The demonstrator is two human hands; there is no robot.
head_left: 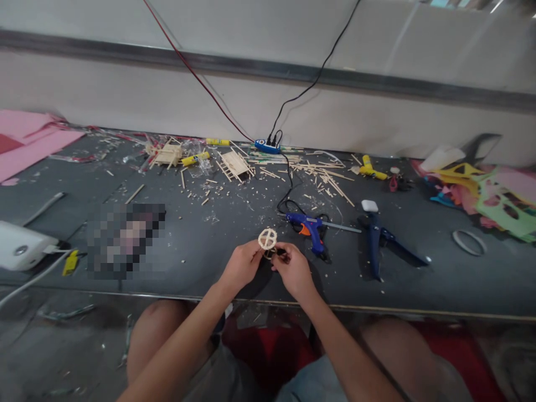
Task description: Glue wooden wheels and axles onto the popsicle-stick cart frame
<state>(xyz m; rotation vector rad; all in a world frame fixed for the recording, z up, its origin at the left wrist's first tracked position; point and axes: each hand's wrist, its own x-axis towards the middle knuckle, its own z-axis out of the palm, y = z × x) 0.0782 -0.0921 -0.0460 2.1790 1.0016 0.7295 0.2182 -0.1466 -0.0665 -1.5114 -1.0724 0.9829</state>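
Between both hands, just above the table's front part, is a small pale wooden wheel with crossed spokes and a second ring partly visible under it. My left hand is closed on its left side, thumb and fingertips at the rim. My right hand pinches at the lower right side; its fingertips partly hide the lower ring. A blue hot glue gun with an orange trigger lies just beyond my right hand, its cord running back. To its right are dark blue cutters with the handles spread.
Thin wooden sticks, small wooden frames and yellow tubes lie along the back. A blue power strip sits by the wall. A white device stands left; coloured paper and a grey ring lie right.
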